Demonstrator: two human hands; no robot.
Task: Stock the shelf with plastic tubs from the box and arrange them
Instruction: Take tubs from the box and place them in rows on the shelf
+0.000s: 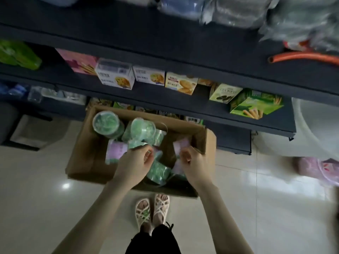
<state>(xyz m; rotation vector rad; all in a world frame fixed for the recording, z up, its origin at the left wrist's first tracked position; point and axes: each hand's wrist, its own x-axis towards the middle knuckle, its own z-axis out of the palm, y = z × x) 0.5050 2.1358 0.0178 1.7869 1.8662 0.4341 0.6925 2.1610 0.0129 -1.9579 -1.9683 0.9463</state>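
Pinches a green tub (136, 143) in the left grip (135, 160) and a purple tub (180, 144) in the right grip (192, 160) inside the box (82, 153), risking a drop from shallow fingertip holds.

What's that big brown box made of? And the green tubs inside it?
The box looks like cardboard: it is plain brown and dull, with creased, folded flaps. The green tubs look like thin plastic, shiny and partly see-through, and they catch the light. The picture is too blurry to tell whether a clear wrap covers them.
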